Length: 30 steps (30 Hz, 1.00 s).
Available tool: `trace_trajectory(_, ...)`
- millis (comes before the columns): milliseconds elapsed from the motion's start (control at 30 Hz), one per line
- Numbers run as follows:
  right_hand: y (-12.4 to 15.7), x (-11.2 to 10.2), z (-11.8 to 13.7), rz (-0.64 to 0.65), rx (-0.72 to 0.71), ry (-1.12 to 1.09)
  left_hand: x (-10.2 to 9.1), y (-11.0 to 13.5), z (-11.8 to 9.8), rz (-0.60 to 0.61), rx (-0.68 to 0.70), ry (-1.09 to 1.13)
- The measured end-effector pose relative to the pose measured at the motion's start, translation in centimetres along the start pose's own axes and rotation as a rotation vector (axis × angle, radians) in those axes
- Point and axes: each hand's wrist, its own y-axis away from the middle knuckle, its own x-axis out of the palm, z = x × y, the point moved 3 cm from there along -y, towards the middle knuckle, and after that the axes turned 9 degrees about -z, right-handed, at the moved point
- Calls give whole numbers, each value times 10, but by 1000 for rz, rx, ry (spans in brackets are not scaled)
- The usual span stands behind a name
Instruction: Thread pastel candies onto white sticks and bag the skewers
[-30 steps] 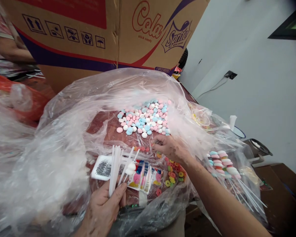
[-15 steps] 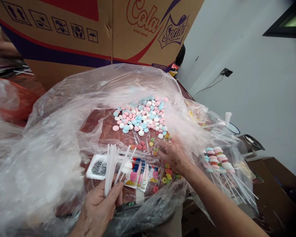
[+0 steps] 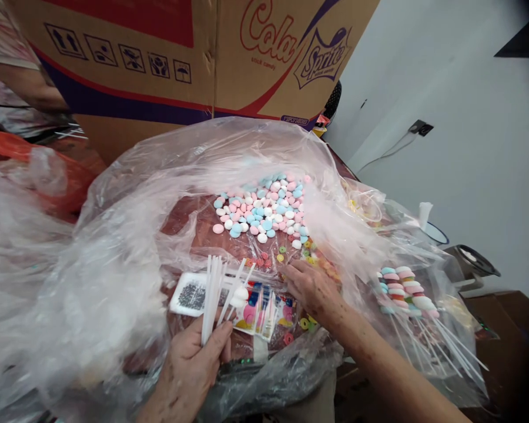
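My left hand [image 3: 193, 367] is closed round a bundle of white plastic sticks [image 3: 213, 294]; one stick carries a white candy [image 3: 240, 295]. My right hand [image 3: 311, 288] rests palm down on the brown surface inside a big clear plastic bag [image 3: 114, 258], its fingers curled among small colourful ring candies [image 3: 306, 322]. What the fingers hold, if anything, is hidden. Beyond it lies a heap of pink, blue and white round candies [image 3: 264, 208]. A printed packet with a barcode label [image 3: 247, 302] lies between my hands.
Finished candy skewers [image 3: 405, 291] lie in a clear bag to the right, sticks pointing toward me. A large cardboard box [image 3: 194, 53] stands at the back. An orange bag [image 3: 53, 176] and another person's arm [image 3: 26, 88] are at the left. A white wall is to the right.
My right hand has drawn back from the edge of the pastel candy heap toward me, onto the ring candies. The left hand keeps hold of the sticks. The view shifted slightly.
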Motion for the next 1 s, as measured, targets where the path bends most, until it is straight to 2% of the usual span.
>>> trace_trajectory(100,-2,-3,0,79,-17,-48,0,1,0,18,-1,-5)
trace_trajectory(167,-3,-4,0,82,-15,-70,1,2,1,29,3,-13)
trace_trajectory(233,-4,-4,-2,11,37,-114,2,1,1,37,14,-27)
trace_trajectory(300,-4,-4,-6,-95,165,-257,3,1,1,48,25,-32)
trace_trajectory(400,-2,-2,-8,-213,424,-798,6,2,1,47,42,-27)
trace_trajectory(500,-3,0,1,-213,598,-1399,7,2,0,18,95,-73)
trace_trajectory(600,-7,-2,14,-164,674,-1683,8,1,1,21,179,-85)
trace_trajectory(700,-10,-3,20,-152,656,-1757,8,-2,6,41,202,-56)
trace_trajectory(867,-10,-1,20,-127,610,-1715,6,-4,8,76,196,-100)
trace_trajectory(1000,-8,-1,19,-156,575,-1707,6,-5,6,124,180,-176)
